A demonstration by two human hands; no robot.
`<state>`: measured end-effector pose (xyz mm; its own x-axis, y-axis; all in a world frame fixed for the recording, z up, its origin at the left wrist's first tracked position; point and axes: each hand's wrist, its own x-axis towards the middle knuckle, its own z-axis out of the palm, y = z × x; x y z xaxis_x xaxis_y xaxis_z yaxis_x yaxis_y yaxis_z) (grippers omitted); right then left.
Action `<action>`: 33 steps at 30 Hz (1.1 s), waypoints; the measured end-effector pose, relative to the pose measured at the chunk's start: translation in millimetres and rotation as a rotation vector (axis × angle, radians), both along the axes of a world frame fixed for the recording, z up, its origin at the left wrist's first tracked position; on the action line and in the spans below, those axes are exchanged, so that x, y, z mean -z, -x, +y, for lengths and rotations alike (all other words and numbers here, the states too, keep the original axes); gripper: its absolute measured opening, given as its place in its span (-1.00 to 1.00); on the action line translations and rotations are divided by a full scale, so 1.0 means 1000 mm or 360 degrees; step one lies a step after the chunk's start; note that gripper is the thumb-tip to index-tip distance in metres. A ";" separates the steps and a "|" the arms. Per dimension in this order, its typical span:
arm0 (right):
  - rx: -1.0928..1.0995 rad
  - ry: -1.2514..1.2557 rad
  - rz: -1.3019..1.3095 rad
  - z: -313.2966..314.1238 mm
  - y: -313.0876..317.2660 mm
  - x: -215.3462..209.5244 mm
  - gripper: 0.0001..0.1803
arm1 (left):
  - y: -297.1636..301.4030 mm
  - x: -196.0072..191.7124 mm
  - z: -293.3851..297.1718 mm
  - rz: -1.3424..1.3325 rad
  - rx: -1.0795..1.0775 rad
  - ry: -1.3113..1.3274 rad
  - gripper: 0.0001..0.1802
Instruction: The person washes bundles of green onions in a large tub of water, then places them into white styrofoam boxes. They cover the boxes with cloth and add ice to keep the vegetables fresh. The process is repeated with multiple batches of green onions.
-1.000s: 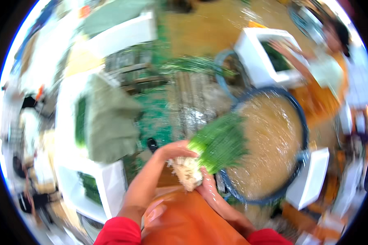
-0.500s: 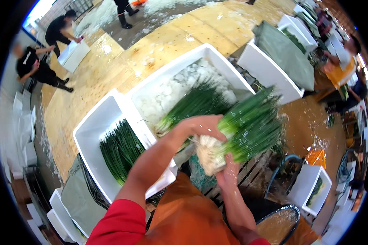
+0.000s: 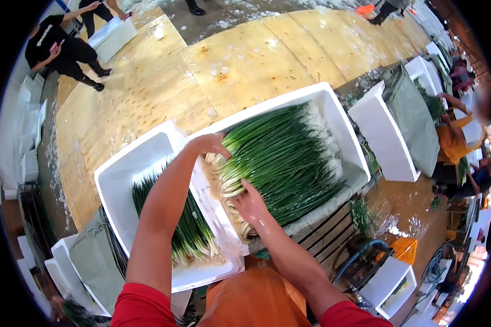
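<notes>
Dark green spring onions [image 3: 289, 158] lie in a layer in the right white foam box [image 3: 328, 94], white bulbs and roots toward the left wall. My left hand [image 3: 208, 144] is closed around the white ends at the upper left of this layer. Lower down, my right hand [image 3: 251, 203] grips the bulbs near the roots, its fingers partly hidden among them. Ice [image 3: 324, 131] shows beyond the leaf tips. Beside it, the left foam box [image 3: 114, 169] holds more spring onions [image 3: 197, 229], partly covered by my left forearm.
Wet plywood sheets [image 3: 245, 54] cover the floor ahead. A foam box [image 3: 379, 133] under a grey-green sheet [image 3: 414, 131] stands at the right, near a person in an orange apron [image 3: 455, 139]. Slats [image 3: 327, 234], an orange crate [image 3: 403, 249] and another foam box [image 3: 390, 286] lie lower right.
Both hands have moved left and lowered the bunch of spring onions from the box's near right side into the box, over the ice. The whole view has also shifted.
</notes>
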<state>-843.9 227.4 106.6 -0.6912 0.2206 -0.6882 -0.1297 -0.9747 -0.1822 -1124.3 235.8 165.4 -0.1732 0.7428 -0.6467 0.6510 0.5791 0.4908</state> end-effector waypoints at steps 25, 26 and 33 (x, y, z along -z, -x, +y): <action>-0.1304 -0.3801 -0.0794 0.173 0.068 0.026 -0.31 | -0.151 0.070 0.007 0.1229 -0.1011 -0.0337 -0.11; -0.1463 -0.3731 -0.0850 0.172 0.068 0.028 -0.31 | -0.150 0.070 0.007 0.1207 -0.1009 -0.0325 -0.11; -0.1363 -0.3708 -0.0674 0.177 0.061 0.006 -0.31 | -0.164 0.034 0.003 0.1271 -0.1176 -0.0678 -0.24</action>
